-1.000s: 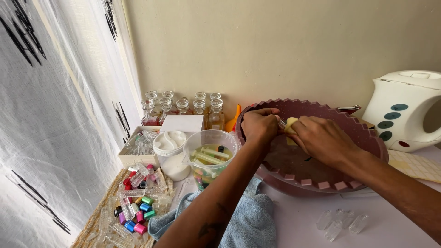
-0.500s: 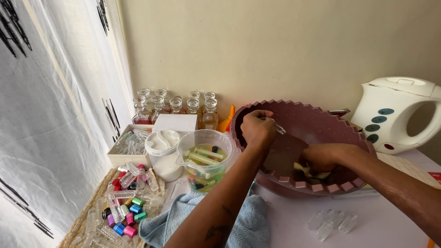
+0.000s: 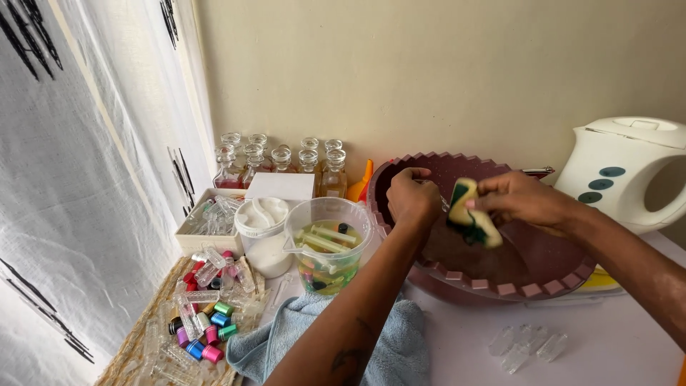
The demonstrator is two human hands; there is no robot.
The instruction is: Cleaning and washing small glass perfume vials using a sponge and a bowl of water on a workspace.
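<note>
My left hand [image 3: 413, 200] is closed around a small clear glass vial [image 3: 443, 205], held over the left side of a dusty-pink basin [image 3: 500, 287] with a notched rim. My right hand [image 3: 525, 198] grips a yellow sponge [image 3: 473, 213] with a dark green scrubbing side and holds it just right of the vial, above the brownish water in the basin. Most of the vial is hidden by my fingers.
Left of the basin stands a clear measuring jug [image 3: 327, 246] with tubes in yellowish liquid, a white tub [image 3: 263, 236], a box of vials [image 3: 207, 221], glass bottles [image 3: 282, 161] and coloured caps [image 3: 207, 332]. A blue towel [image 3: 389, 350], several clear vials [image 3: 525, 343] and a white kettle [image 3: 629, 171] are nearby.
My right hand dipped into the basin with the sponge, then lifted it back up beside the vial. My left hand stayed over the basin's left side.
</note>
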